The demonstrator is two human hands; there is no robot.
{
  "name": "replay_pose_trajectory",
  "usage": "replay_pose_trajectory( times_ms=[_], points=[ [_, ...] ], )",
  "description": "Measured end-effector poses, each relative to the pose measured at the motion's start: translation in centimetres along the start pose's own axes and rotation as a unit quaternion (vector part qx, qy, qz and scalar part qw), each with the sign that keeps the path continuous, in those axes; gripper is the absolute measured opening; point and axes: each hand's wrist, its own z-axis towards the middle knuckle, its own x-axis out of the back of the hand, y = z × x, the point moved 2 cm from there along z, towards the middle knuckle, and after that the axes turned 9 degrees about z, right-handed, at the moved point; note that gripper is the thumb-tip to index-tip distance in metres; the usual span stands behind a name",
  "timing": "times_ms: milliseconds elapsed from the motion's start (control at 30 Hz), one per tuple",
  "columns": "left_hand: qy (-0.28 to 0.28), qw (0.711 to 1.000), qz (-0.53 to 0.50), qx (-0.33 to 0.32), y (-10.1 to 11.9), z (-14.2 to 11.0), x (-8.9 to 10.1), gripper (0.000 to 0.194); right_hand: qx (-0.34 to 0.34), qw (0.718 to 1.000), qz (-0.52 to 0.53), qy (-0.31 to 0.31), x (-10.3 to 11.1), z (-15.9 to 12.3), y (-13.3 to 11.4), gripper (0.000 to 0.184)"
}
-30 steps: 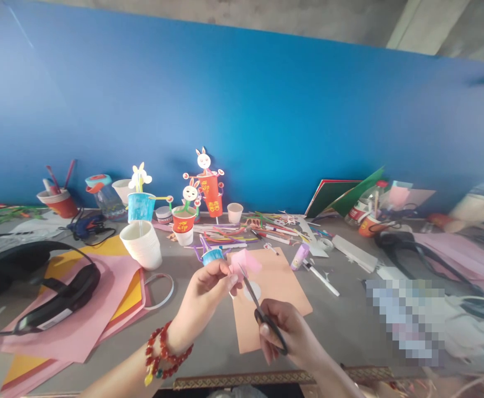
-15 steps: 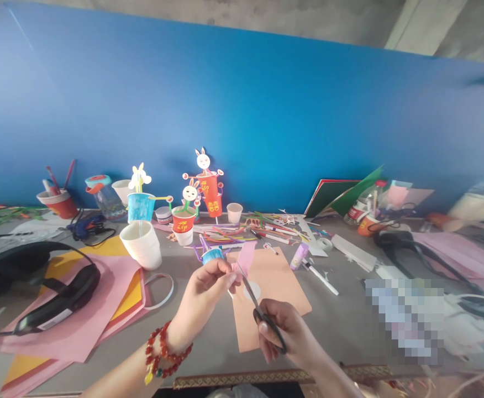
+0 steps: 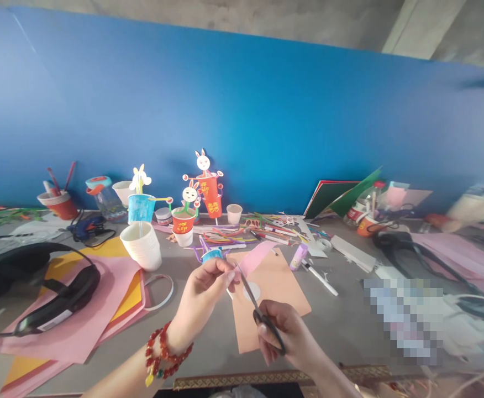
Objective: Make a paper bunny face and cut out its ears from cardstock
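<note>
Between the thumb and fingers of my left hand (image 3: 211,284) is a pinched strip of pink paper (image 3: 257,258), its long end slanting up to the right. My right hand (image 3: 285,331) grips black-handled scissors (image 3: 252,296), the blades pointing up and left to the paper at my left fingertips. Whether the blades are parted is too small to tell. Below both hands lies an orange-tan sheet (image 3: 279,290) with a white paper circle (image 3: 252,291) on it. A small blue cup with purple arms (image 3: 212,254) sits just behind my left hand.
Rabbit-faced cup figures (image 3: 209,190) stand at the back, beside stacked white cups (image 3: 140,246). Pipe cleaners and markers (image 3: 225,235) litter the middle. A purple glue stick (image 3: 299,257) is right of the sheet. Black headphones (image 3: 59,293) rest on coloured paper at left.
The pink paper has turned, its free end swinging from upright to a slant toward the right, and more of its length shows. Both hands stay nearly in place.
</note>
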Motion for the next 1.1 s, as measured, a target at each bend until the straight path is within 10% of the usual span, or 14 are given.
replay_pose_trajectory(
  times_ms=[1100],
  points=[
    [-0.001,0.999,0.012,0.033,-0.5,-0.1,-0.5,0.021,-0.003,0.999,-0.031,0.020,0.2,0.1,-0.5,0.059]
  ],
)
